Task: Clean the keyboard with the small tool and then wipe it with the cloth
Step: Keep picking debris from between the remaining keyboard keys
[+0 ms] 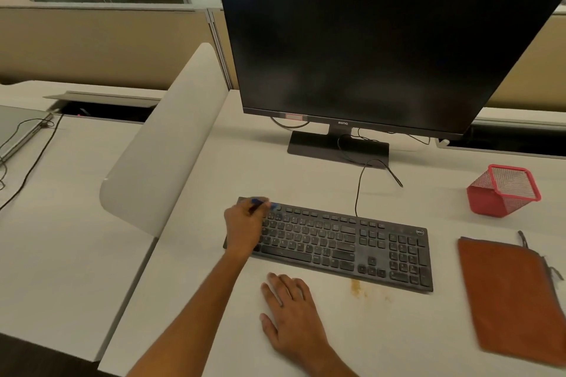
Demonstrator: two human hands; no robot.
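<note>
The left hand (245, 228) pinches a small blue tool (260, 202), blurred, at the far left corner of the black keyboard (337, 243), its wrist lying over the keyboard's left end. The right hand (291, 304) rests flat on the white desk (275, 171) with fingers spread, just near of the keyboard. An orange cloth (511, 297) lies on the desk to the right, apart from the keyboard. Farther right stands a red mesh holder (502, 190), tilted. A dark monitor (382, 43) stands beyond the keyboard
</note>
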